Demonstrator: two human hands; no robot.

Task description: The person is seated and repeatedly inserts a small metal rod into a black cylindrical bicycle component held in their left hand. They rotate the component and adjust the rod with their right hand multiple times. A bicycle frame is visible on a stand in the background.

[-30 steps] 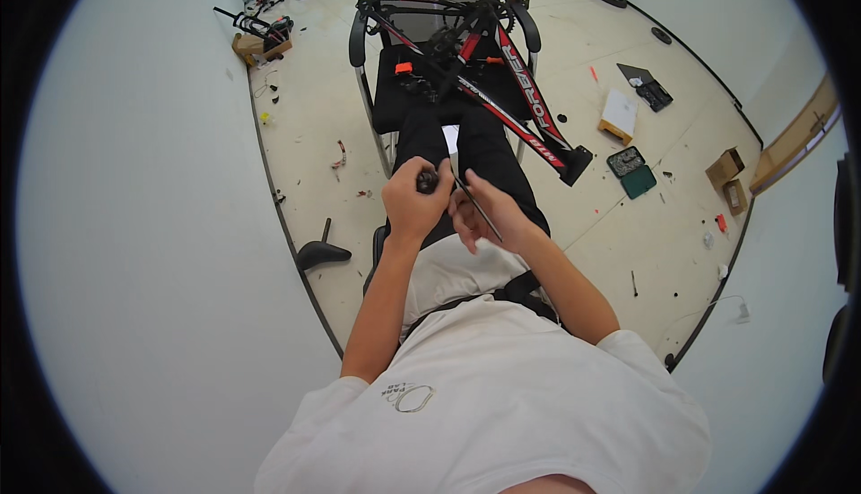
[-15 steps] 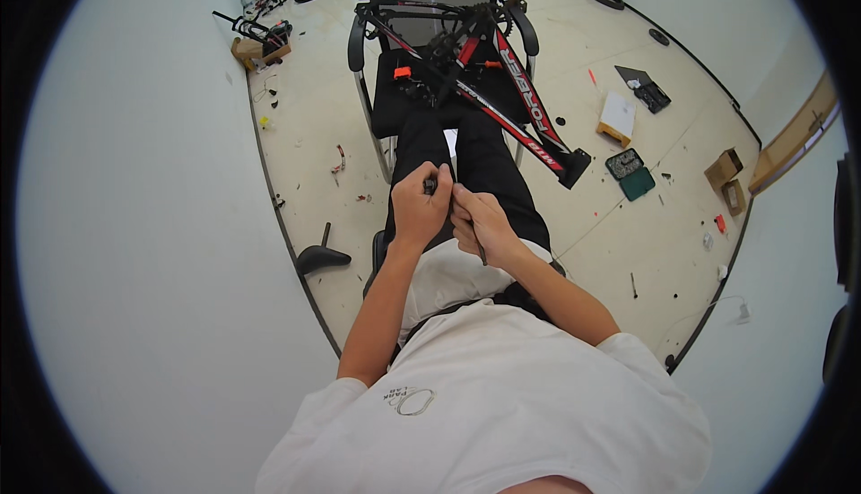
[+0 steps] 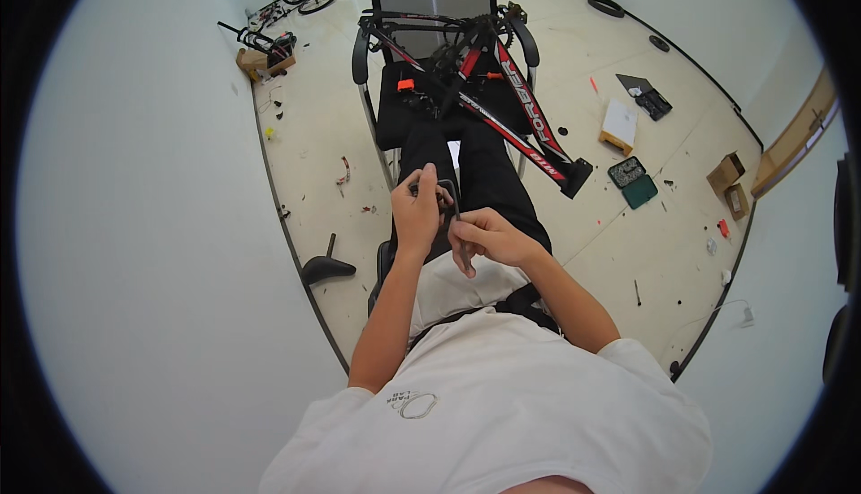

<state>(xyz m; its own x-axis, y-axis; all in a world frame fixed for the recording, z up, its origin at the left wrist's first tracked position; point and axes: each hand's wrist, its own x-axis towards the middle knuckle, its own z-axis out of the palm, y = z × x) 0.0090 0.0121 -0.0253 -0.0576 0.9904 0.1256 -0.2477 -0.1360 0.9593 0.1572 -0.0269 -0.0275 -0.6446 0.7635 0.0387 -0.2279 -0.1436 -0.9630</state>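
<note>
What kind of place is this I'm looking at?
Probably a plain indoor room serving as a makeshift bicycle workshop: a red-and-black bike frame lies on a black office chair, and a loose saddle and an open green case lie on the floor.

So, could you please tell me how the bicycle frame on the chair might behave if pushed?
The bicycle frame should stay stiff, as its straight tubes look rigidly joined. It may swivel or tip, since one end juts past the chair seat.
</note>
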